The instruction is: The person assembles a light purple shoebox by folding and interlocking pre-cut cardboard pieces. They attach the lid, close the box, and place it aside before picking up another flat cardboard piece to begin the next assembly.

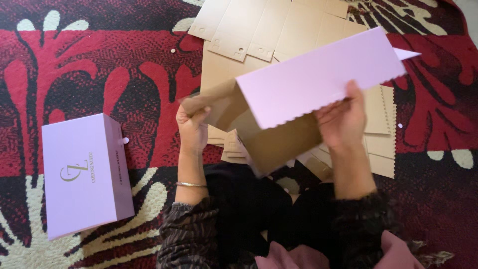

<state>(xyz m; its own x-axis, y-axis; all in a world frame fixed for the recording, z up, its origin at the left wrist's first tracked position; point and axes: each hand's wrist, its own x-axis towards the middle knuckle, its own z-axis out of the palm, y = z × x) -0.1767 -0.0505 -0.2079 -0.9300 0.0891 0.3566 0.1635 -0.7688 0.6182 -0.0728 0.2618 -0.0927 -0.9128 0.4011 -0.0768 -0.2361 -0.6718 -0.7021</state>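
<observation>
a: what are the hands holding right now?

b: both are gripping a half-folded box blank (294,99), lilac and smooth on the outside, plain brown card on the inside. it is hanging in the air over the person's lap, tilted, with one long scalloped edge facing down toward the camera.

a: how is the left hand sitting on it?

b: the left hand (191,124) is closing around a brown flap at the blank's left end, thumb pressing on top, fingers curling underneath. a thin metal bangle (190,185) is circling that wrist.

a: and the right?

b: the right hand (343,117) is pinching the lilac panel near its wavy edge, fingers reaching up behind the panel, palm against the brown inner wall.

a: what is lying around?

b: a stack of flat brown blanks (269,30) is spreading out just beyond the held one, showing cut tabs and slots. well apart on the left, a finished lilac box (84,174) is resting on the carpet (99,60), rectangular, matte, with sharp corners. the carpet is looking woven and thick, red and black with cream leaf shapes. dark patterned sleeves (189,234) are covering the forearms near the bottom edge.
</observation>
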